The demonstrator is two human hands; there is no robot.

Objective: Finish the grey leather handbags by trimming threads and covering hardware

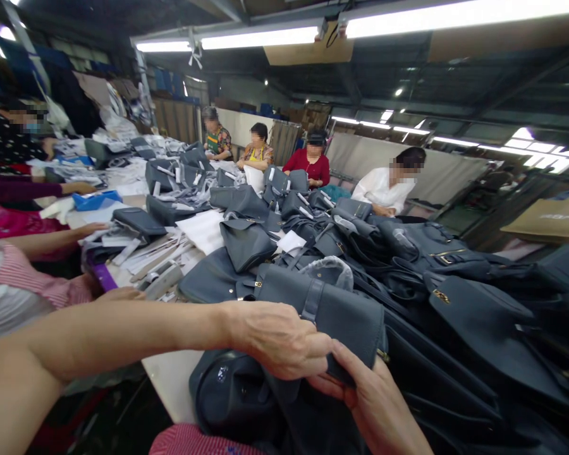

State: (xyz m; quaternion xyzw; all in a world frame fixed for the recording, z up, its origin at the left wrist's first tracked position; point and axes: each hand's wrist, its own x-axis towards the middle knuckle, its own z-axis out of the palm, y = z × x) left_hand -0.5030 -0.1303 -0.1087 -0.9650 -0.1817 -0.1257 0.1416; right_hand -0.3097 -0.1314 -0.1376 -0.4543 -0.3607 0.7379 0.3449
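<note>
A dark blue-grey leather-look bag [346, 306] with a front flap, a strap and a plastic-wrapped top handle [334, 268] lies tilted in front of me. My left hand [277, 338] reaches across from the left, its fingers closed at the flap's lower edge, beside the strap [312, 299]. Close against it, my right hand [367, 388] grips the same edge, thumb on top and fingers underneath. What lies between the fingertips is hidden. Below the hands sits another dark bag [232, 395] with a small shiny emblem.
Dark bags [483, 316] heap up to the right and ahead. White paper sheets [201, 230] and pale strips [156, 256] lie to the left on the table [171, 379]. Co-workers sit along the far side, and a co-worker's arm [52, 243] reaches in from the left.
</note>
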